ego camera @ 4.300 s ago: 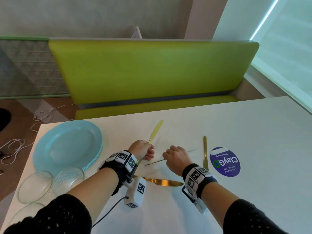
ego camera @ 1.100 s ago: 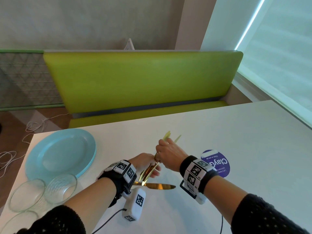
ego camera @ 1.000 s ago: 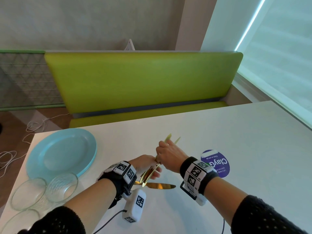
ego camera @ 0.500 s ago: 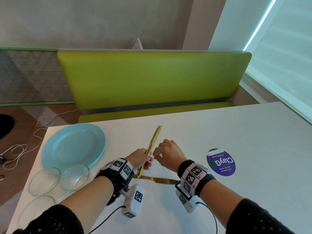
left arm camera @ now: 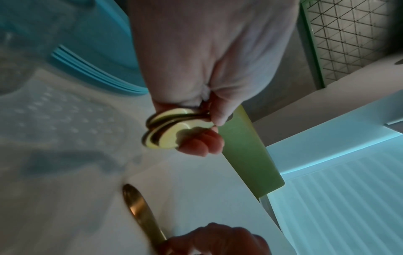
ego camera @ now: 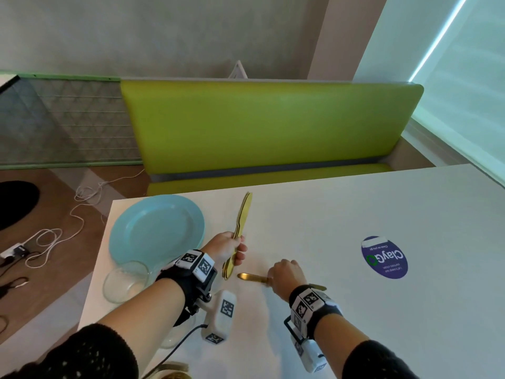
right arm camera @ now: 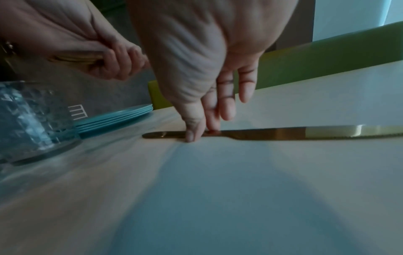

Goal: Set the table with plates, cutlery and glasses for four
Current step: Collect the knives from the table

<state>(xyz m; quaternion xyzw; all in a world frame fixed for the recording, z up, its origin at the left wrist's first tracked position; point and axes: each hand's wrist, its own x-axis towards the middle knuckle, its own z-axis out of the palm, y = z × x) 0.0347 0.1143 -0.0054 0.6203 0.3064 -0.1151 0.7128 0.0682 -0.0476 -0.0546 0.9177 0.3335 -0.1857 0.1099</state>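
Note:
My left hand (ego camera: 235, 250) grips a bundle of gold knives (ego camera: 243, 214) by the handles, blades pointing away over the white table (ego camera: 355, 310); their stacked handle ends (left arm camera: 170, 127) show under its fingers. Just to the right, one more gold knife (ego camera: 251, 277) lies flat on the table. My right hand (ego camera: 270, 280) is down on it, thumb and forefinger pinching its handle (right arm camera: 191, 134), while the blade (right arm camera: 305, 134) runs off to the right. A stack of light blue plates (ego camera: 157, 231) sits at the table's far left corner, with clear glasses (ego camera: 125, 280) in front of it.
A round purple sticker (ego camera: 384, 257) is stuck to the table on the right. A green bench (ego camera: 267, 127) runs along the far side. Cables (ego camera: 54, 236) lie on the wooden floor at left. The table's left edge is close beside the glasses.
My right hand has left the bundle and dropped to the knife lying on the table. My left hand still holds the gathered knives, now slightly further left.

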